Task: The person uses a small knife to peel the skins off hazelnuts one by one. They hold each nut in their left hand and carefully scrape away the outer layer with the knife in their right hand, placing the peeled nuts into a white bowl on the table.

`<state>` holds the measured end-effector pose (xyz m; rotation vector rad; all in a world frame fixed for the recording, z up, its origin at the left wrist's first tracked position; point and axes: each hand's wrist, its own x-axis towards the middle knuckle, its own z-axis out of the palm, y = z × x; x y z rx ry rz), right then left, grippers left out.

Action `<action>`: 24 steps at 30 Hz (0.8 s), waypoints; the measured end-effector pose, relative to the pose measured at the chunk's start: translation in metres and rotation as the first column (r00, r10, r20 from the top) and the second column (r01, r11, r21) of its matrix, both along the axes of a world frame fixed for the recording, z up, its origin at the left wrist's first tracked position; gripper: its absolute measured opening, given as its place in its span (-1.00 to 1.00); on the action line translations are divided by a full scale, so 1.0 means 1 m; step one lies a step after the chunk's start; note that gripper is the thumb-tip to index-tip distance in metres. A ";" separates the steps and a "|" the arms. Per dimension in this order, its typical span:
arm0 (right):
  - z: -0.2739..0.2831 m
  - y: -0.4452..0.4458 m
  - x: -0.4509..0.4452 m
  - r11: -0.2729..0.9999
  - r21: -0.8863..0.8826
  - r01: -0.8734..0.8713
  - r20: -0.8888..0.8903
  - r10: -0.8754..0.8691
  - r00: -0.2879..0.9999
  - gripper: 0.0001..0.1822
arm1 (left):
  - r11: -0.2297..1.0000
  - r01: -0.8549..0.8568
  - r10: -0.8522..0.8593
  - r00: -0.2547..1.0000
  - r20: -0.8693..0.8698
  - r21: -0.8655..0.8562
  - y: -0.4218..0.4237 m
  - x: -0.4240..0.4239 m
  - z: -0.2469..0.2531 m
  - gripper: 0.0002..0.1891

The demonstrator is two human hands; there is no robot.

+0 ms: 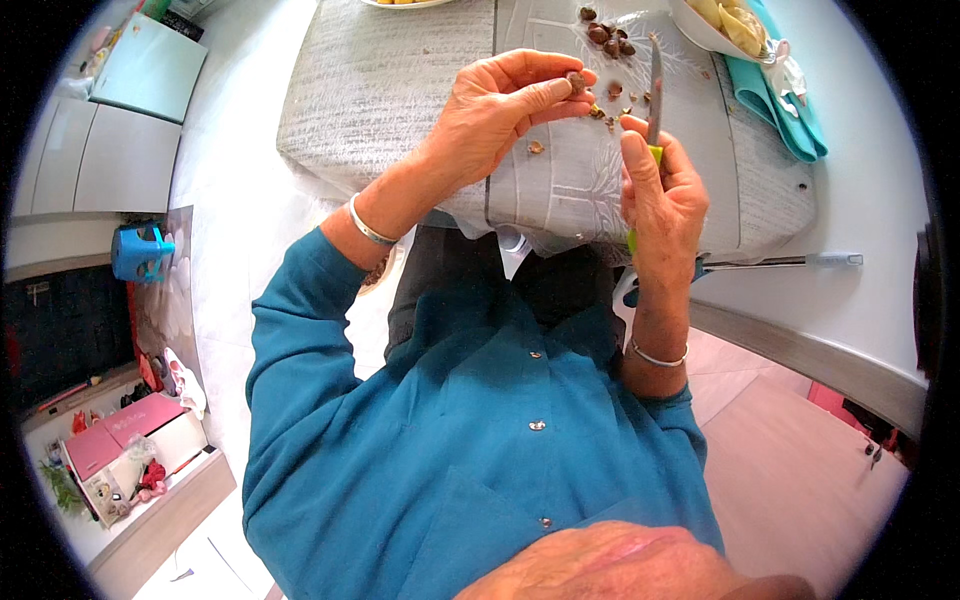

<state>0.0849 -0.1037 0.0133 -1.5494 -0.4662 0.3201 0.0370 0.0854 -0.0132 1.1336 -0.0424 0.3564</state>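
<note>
Between the thumb and fingertips of my left hand (506, 109) is a small brown nut (575, 82), raised over the cloth-covered table (390, 97). My right hand (664, 191) grips the green handle of a knife (656, 90), its blade pointing away from me and apart from the nut. Beyond my hands several dark brown nuts (611, 46) lie in a loose heap on the cloth. Bits of shell (535, 147) and yellowish crumbs (597, 112) are scattered between and below my hands.
A white bowl of pale folded food (701, 30) stands at the far right, beside a folded turquoise cloth (780, 112) with a crumpled white bag (786, 75) on it. The rim of a plate (409, 4) shows at the far edge. A blue stool (139, 253) is off to the left.
</note>
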 end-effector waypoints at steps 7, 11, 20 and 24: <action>0.012 0.033 0.050 0.986 -0.098 -0.133 0.305 0.157 0.939 -0.74 | 1.000 0.016 -0.016 0.999 0.042 0.002 0.006 0.011 0.000 -0.71; 0.011 0.048 0.082 0.925 0.028 -0.379 0.117 0.374 0.920 -0.76 | 0.990 -0.089 0.080 0.994 0.078 0.111 0.013 0.028 -0.001 -0.71; -0.008 0.056 0.125 0.801 0.319 -0.507 -0.205 0.581 0.788 -0.80 | 0.892 -0.146 0.182 0.982 -0.045 0.428 0.013 0.047 0.010 -0.71; -0.005 0.055 0.121 0.841 0.251 -0.479 -0.200 0.529 0.824 -0.79 | 0.926 -0.042 0.077 0.994 -0.079 0.376 0.015 0.044 0.015 -0.70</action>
